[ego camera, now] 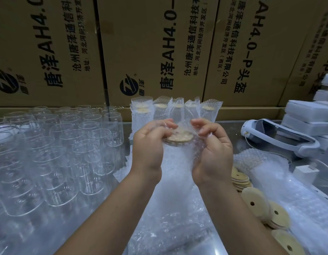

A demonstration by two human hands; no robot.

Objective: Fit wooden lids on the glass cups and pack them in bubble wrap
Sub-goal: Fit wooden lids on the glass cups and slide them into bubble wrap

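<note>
- Now our left hand (148, 146) grips the lidded cup (178, 139) through its bubble wrap (177, 168), centre scene, steadying it.
- Our right hand (212, 151) pinches the wrap's open top with curled fingers (201, 124), probably to fold it shut.
- Bare cups (67, 137) wait left; wrapped cups (159, 109) stand far.

single head-worn wide-angle camera, looked forward and down from behind and above the grip, sat close to the left hand (148, 144) and right hand (212, 150), reached cardboard boxes (155, 48) standing beyond the grip
</note>
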